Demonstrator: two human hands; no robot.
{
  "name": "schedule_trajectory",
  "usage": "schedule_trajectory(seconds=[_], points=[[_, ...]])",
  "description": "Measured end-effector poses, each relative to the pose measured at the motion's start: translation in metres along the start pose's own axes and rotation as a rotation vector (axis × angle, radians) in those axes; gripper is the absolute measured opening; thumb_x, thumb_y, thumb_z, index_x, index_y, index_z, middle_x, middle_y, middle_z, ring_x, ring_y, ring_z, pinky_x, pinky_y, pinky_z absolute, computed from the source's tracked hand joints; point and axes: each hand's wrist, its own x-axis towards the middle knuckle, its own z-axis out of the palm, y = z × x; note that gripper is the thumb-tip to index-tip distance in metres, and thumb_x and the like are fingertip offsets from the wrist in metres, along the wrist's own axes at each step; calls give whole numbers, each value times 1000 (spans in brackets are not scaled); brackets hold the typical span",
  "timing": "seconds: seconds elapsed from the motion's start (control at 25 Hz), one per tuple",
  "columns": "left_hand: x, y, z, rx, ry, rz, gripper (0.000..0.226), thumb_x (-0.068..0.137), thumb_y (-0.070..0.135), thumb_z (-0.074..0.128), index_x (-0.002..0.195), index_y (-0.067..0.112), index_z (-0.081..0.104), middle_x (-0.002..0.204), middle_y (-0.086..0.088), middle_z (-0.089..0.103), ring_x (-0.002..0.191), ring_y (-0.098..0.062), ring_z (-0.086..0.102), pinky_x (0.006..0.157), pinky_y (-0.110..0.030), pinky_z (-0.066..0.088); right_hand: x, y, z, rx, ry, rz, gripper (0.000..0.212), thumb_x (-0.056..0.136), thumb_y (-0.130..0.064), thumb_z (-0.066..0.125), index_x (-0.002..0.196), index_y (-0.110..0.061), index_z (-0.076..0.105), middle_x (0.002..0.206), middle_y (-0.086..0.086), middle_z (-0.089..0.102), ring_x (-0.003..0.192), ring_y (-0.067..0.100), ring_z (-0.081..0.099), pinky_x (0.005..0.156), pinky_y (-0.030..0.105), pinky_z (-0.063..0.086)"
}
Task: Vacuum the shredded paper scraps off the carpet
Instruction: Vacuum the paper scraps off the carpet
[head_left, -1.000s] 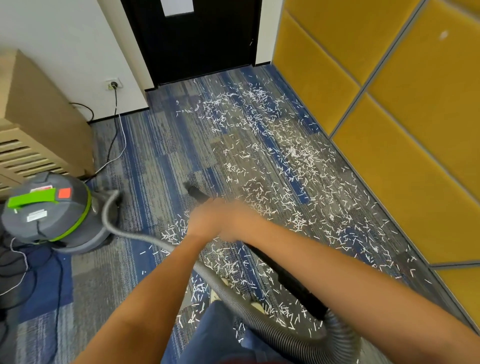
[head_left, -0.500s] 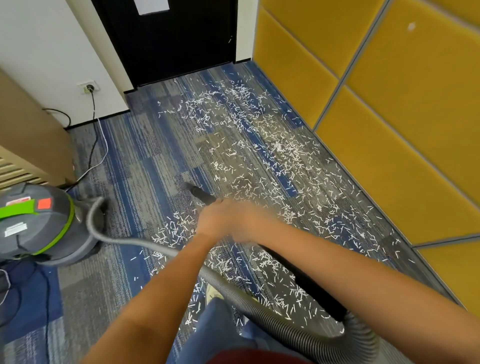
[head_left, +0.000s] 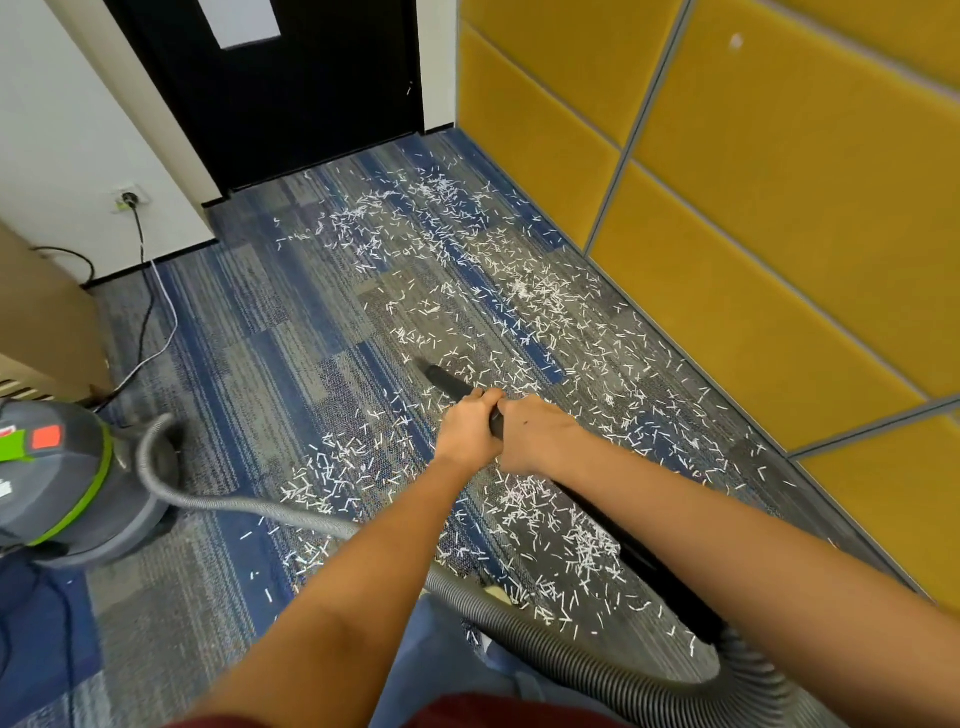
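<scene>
The carpet (head_left: 249, 364) runs from the black door (head_left: 291, 93) back towards me, with the yellow padded wall (head_left: 779, 208) starting at the door's right edge. The vacuum canister (head_left: 57, 483) sits well away from the door, off to its left and close to me. Its grey hose (head_left: 234, 504) loops from there under my arms.

I've got the black wand (head_left: 452, 384) aimed towards the door. My left hand (head_left: 467, 431) is wrapped fully round it nearest the door, and my right hand (head_left: 540, 436) is clamped on just behind, the two touching.

The paper scraps (head_left: 519, 296) lie in a broad band from just short of the door all the way back past the nozzle, so most of the job remains. I'd judge slow, overlapping strokes best, with the mouth low on the pile, working steadily doorward and watching the hose for slack.
</scene>
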Motion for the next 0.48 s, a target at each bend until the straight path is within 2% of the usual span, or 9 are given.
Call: schedule_trajectory(seconds=[0.08,0.16,0.28,0.4,0.48], points=[[0,7,8,-26,-10,14,33,84,0,53,114,12,59,113,-11,61,98,-32,61,84,-43,51,-2,7,4,10,7,42,50,87,-10,59,134,-8,41,110,6,50,104,24,57,77,31,46],[2,13,12,-17,-26,26,33,85,1,52,115,13,59,114,-8,60,98,-30,60,83,-41,51,-2,12,6,10,11,58,52,86,-8,60,134,-8,40,117,7,50,106,24,56,76,31,46],[6,12,10,37,-38,41,33,84,2,53,114,16,59,113,-6,61,96,-29,61,80,-40,51,-2,13,5,18,12,46,51,86,-7,59,133,-7,41,116,8,49,104,24,56,75,31,45],[5,2,1,83,-35,49,38,83,3,54,118,17,59,114,-6,62,97,-30,62,81,-38,51,-2,4,3,8,7,12,48,86,-7,58,132,-7,42,106,7,48,97,22,55,74,30,45],[2,-9,-6,100,-23,31,36,84,3,54,117,16,58,114,-6,61,97,-30,62,80,-36,49,0,-7,1,1,0,-22,49,87,-9,59,133,-7,43,109,8,51,100,23,58,73,28,45]])
